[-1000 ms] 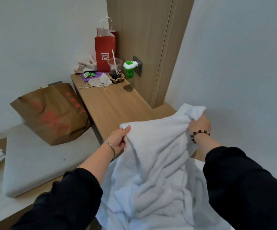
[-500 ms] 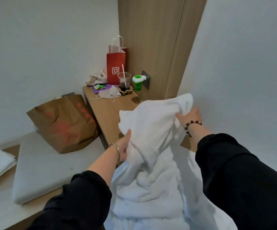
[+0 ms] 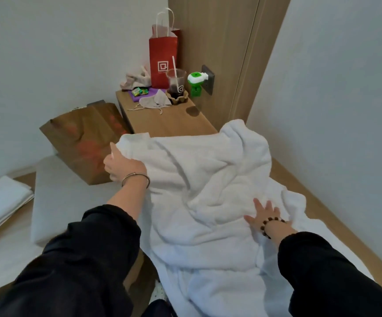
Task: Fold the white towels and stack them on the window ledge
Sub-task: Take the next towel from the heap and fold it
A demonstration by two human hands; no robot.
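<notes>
While the left hand [image 3: 123,164] is gripping the upper-left corner of the rumpled white towel [image 3: 208,170] at mid-frame, the right hand [image 3: 264,215] is pressing flat on the towel's lower right, fingers spread. The towel is lying heaped across the centre and bottom of the frame, its far edge reaching onto the wooden ledge [image 3: 169,122]. Folded white towels [image 3: 0,202] are sitting at the left edge, beside a grey cushion [image 3: 66,202] where a brown paper bag [image 3: 80,140] is standing.
</notes>
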